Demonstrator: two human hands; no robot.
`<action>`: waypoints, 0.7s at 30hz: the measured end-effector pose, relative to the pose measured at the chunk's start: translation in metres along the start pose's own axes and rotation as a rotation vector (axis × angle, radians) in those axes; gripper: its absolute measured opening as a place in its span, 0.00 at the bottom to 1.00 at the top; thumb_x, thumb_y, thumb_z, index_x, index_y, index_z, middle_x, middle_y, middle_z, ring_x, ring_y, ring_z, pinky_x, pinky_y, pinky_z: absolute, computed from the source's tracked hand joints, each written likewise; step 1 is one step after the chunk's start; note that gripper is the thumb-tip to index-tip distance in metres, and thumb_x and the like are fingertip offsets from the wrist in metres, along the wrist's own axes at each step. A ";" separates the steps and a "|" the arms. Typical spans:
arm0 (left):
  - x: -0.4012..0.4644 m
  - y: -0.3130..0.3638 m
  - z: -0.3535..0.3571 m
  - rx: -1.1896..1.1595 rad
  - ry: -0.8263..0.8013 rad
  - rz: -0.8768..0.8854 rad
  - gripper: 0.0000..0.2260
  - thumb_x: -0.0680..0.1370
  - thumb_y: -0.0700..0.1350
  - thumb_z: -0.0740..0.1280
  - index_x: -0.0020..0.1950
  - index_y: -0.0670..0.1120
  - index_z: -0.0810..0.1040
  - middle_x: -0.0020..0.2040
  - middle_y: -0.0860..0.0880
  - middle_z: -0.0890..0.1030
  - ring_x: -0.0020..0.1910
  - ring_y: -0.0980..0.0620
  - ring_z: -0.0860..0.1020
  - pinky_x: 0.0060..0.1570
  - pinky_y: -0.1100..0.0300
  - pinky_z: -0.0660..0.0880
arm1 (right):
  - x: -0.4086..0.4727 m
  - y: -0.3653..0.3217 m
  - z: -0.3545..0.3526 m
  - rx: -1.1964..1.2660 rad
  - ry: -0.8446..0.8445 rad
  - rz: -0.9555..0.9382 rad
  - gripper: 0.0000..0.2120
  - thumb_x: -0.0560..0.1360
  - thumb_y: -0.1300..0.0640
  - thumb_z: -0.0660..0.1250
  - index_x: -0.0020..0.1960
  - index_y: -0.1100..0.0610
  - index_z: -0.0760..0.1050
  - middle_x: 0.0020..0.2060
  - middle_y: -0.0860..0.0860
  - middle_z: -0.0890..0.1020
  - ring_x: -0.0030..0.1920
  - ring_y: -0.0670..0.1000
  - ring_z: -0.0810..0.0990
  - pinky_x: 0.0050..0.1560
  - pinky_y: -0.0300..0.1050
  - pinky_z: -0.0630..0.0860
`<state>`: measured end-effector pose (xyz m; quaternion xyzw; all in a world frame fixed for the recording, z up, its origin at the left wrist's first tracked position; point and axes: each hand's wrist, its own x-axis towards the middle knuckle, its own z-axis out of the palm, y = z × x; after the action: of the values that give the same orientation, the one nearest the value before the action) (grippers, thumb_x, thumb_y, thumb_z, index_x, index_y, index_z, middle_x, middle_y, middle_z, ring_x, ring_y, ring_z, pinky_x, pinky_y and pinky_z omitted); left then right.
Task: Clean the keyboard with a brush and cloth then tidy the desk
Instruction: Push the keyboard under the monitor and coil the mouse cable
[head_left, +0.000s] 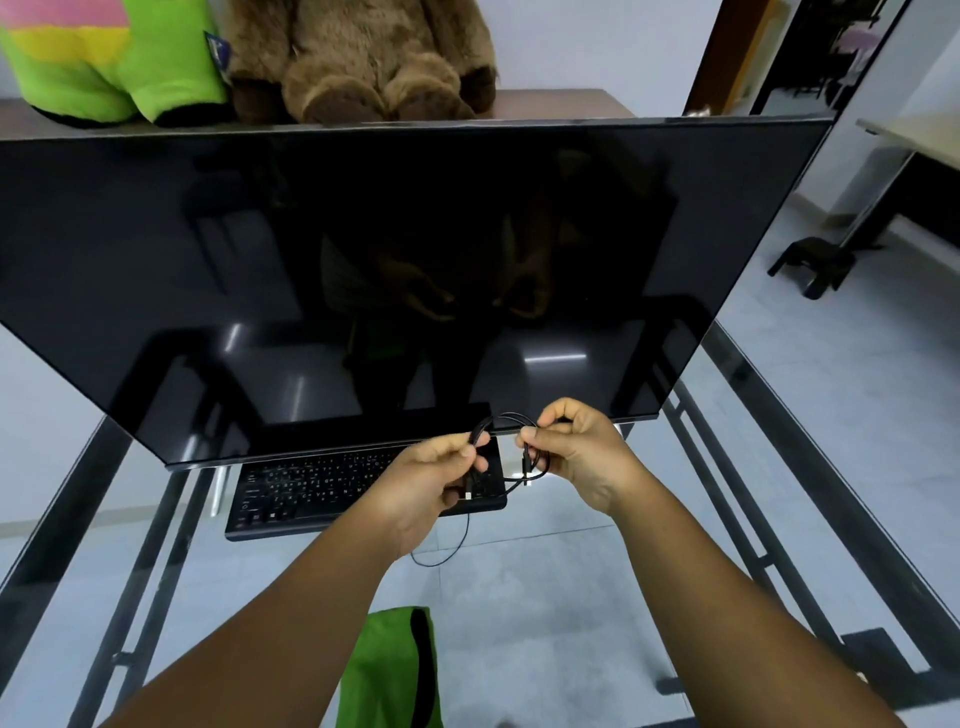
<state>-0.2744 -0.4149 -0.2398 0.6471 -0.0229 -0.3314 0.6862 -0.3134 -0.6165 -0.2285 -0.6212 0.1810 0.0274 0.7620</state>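
Observation:
A black keyboard (311, 491) lies on the glass desk (571, 597) under the lower edge of a large dark monitor (363, 270). Both my hands are raised just above the keyboard's right end. My left hand (441, 478) pinches a thin black cable (506, 418) looped into a small coil. My right hand (576, 449) grips the other side of that coil, with a plug end hanging between the hands. A loose strand of the cable droops down to the glass below my left wrist. No brush or cloth shows in view.
A green and a brown plush toy (363, 57) sit on a shelf behind the monitor. Green fabric (395, 670) shows below the glass near me. The desk's dark metal frame (769, 519) runs along both sides. A second table (904, 156) stands at the right.

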 end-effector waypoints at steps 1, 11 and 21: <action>0.003 -0.004 0.001 0.049 0.004 -0.009 0.10 0.81 0.41 0.64 0.59 0.49 0.81 0.47 0.51 0.84 0.49 0.53 0.76 0.50 0.57 0.68 | 0.002 0.005 -0.005 0.000 0.026 0.015 0.11 0.73 0.69 0.70 0.42 0.58 0.71 0.38 0.60 0.84 0.32 0.52 0.77 0.34 0.43 0.76; 0.064 -0.056 0.030 0.340 0.209 -0.100 0.13 0.80 0.41 0.64 0.63 0.48 0.77 0.56 0.50 0.82 0.55 0.52 0.79 0.50 0.62 0.73 | 0.040 0.070 -0.050 -0.114 0.250 0.182 0.09 0.72 0.69 0.72 0.43 0.60 0.73 0.39 0.61 0.85 0.29 0.49 0.79 0.36 0.44 0.77; 0.083 -0.098 0.010 1.076 0.318 -0.018 0.25 0.81 0.49 0.60 0.78 0.51 0.60 0.79 0.52 0.58 0.78 0.51 0.56 0.73 0.47 0.60 | 0.086 0.106 -0.064 -0.443 0.463 0.141 0.10 0.70 0.63 0.74 0.38 0.53 0.74 0.35 0.52 0.82 0.36 0.51 0.81 0.36 0.38 0.75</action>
<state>-0.2561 -0.4585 -0.3594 0.9482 -0.0795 -0.1770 0.2514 -0.2769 -0.6697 -0.3644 -0.7475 0.3818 -0.0234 0.5431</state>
